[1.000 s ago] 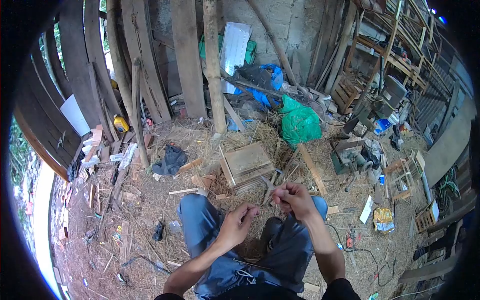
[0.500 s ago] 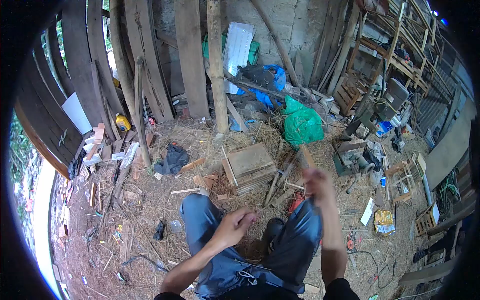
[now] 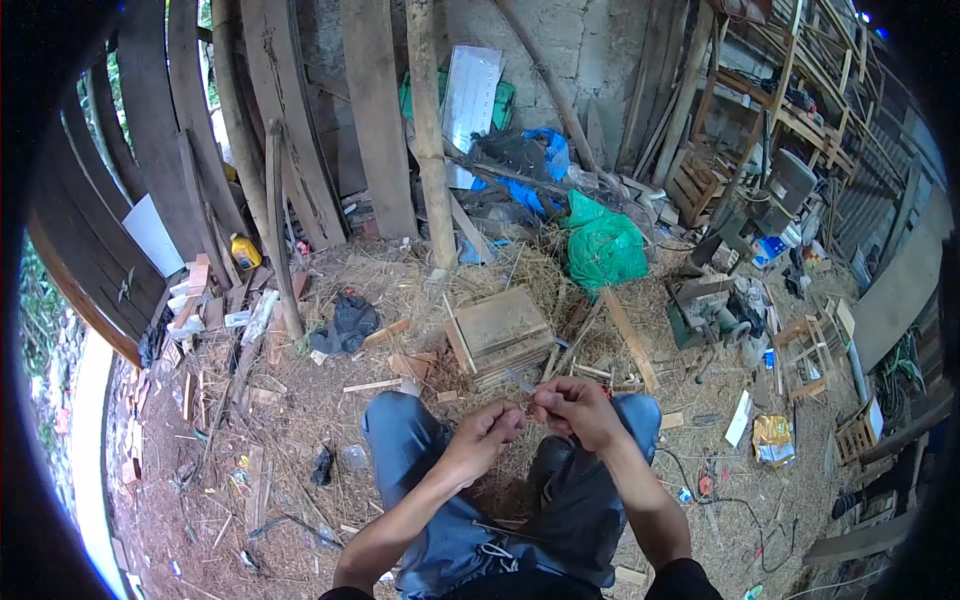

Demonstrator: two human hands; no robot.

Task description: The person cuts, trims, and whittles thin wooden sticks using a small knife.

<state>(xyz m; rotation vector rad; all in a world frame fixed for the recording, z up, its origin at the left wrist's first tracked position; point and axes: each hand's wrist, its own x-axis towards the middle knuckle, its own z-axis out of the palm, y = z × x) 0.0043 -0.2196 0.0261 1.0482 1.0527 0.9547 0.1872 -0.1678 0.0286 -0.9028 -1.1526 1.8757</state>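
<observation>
Apparently, right hand [image 3: 582,411] pinches thin blurred piece [image 3: 523,381]; left hand [image 3: 484,440] grip curled together, contents unclear.

The stacked boards [image 3: 500,318] are showing matt wood, the green bag [image 3: 606,250] creased glossy plastic, the trousers [image 3: 405,432] smooth cloth.

Grey block wall [image 3: 605,60] at back; upright planks [image 3: 375,120] at left, daylight [image 3: 93,430] beyond; straw-littered dirt floor [image 3: 285,432]; wooden shelving [image 3: 800,128] at right, corrugated sheeting [image 3: 878,195] beside it.
</observation>
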